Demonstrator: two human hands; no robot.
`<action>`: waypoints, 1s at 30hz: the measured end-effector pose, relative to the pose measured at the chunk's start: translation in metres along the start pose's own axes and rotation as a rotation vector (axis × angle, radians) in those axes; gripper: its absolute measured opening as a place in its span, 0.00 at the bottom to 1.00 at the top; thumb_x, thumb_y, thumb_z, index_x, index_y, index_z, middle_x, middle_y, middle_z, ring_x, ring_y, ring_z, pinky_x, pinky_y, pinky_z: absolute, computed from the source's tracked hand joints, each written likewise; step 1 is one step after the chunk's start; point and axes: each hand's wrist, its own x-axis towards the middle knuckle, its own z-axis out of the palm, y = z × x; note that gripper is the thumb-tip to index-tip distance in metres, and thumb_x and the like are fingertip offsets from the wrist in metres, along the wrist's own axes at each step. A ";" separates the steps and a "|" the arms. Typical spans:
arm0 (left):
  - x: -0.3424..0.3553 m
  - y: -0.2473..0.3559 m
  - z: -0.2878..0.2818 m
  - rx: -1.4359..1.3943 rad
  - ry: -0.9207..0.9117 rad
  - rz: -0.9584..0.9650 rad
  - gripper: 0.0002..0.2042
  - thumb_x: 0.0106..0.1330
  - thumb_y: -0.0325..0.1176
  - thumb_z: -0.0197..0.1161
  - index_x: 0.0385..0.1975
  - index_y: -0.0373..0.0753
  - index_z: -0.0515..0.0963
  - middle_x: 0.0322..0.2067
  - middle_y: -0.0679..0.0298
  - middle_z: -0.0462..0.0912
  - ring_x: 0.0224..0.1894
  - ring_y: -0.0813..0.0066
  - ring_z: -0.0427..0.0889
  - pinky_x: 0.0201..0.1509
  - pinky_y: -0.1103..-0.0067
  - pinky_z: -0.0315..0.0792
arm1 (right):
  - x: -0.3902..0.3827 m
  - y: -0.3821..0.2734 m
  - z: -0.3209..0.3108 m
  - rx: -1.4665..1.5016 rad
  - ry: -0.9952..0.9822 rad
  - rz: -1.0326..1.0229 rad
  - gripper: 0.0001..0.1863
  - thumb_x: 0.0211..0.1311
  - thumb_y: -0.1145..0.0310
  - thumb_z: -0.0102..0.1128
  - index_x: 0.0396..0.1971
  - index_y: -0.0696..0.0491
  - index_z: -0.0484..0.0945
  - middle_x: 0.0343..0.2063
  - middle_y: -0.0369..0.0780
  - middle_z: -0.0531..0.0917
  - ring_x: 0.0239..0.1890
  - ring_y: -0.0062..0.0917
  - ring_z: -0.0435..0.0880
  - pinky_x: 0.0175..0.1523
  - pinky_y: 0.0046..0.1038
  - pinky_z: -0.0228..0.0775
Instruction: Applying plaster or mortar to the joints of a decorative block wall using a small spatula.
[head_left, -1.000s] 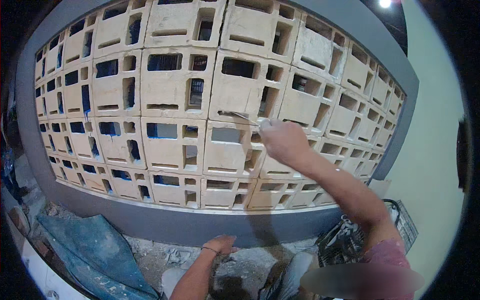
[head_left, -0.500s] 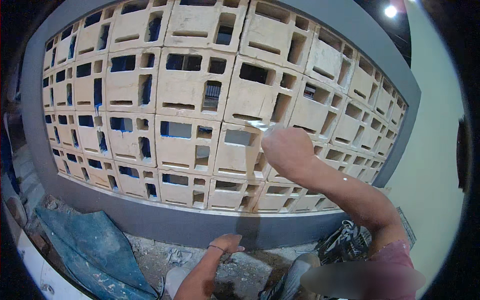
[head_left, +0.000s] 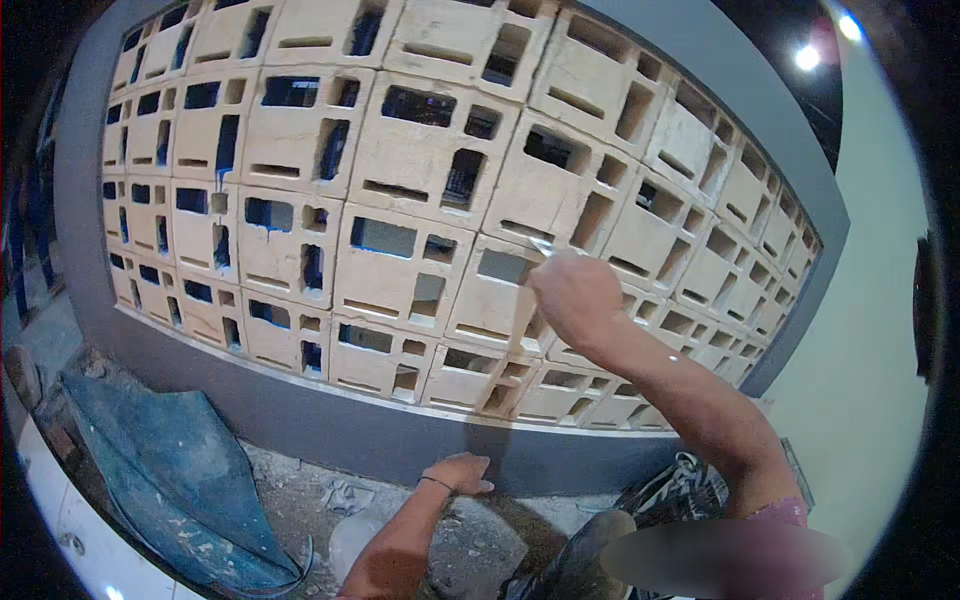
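Observation:
My right hand (head_left: 577, 297) is raised in front of a wall of cream breeze blocks (head_left: 405, 262), its fingers closed. A small pale, shiny tip (head_left: 541, 243) of a flat, blade-like tool sticks out past the knuckles, close to a block's narrow slot; the rest is hidden in my fist. Rectangular holes of different sizes run through the blocks. Lower down, my left hand (head_left: 462, 473) is held out near the grey base (head_left: 365, 435) of the wall, fingers stretched and nothing in them. Whether it touches the base, I cannot tell.
A grey frame (head_left: 90, 230) surrounds the blocks. On the dusty, rubble-strewn ground, a stained green-blue sheet (head_left: 175, 480) lies at the left, beside a white edge (head_left: 75, 515). Crumpled dark and pale material (head_left: 685, 485) is heaped at the right, near a pale green wall (head_left: 865, 330).
The view has shifted, so the blocks sit a little higher and more tilted. My right hand stays by the same block, with less of the shiny tip showing. My left hand remains low.

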 end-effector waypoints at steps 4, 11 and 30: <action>0.003 0.009 -0.005 -0.008 0.102 0.050 0.28 0.65 0.52 0.63 0.53 0.32 0.76 0.51 0.41 0.81 0.55 0.46 0.80 0.59 0.60 0.73 | 0.020 -0.033 -0.013 0.039 0.060 0.012 0.08 0.53 0.71 0.57 0.22 0.54 0.84 0.23 0.46 0.84 0.28 0.39 0.87 0.30 0.39 0.79; 0.007 0.010 -0.005 0.040 -0.064 0.007 0.26 0.64 0.51 0.64 0.49 0.32 0.80 0.52 0.43 0.81 0.56 0.46 0.79 0.60 0.60 0.73 | 0.029 -0.034 -0.015 0.118 0.108 0.013 0.07 0.52 0.71 0.58 0.23 0.54 0.83 0.23 0.48 0.84 0.28 0.41 0.87 0.32 0.41 0.79; 0.020 -0.019 0.024 -0.065 0.078 -0.005 0.25 0.60 0.49 0.68 0.45 0.31 0.82 0.48 0.44 0.83 0.54 0.47 0.81 0.59 0.61 0.74 | -0.001 0.024 -0.016 0.228 0.040 0.352 0.11 0.53 0.70 0.57 0.23 0.63 0.83 0.26 0.57 0.84 0.32 0.52 0.86 0.41 0.47 0.80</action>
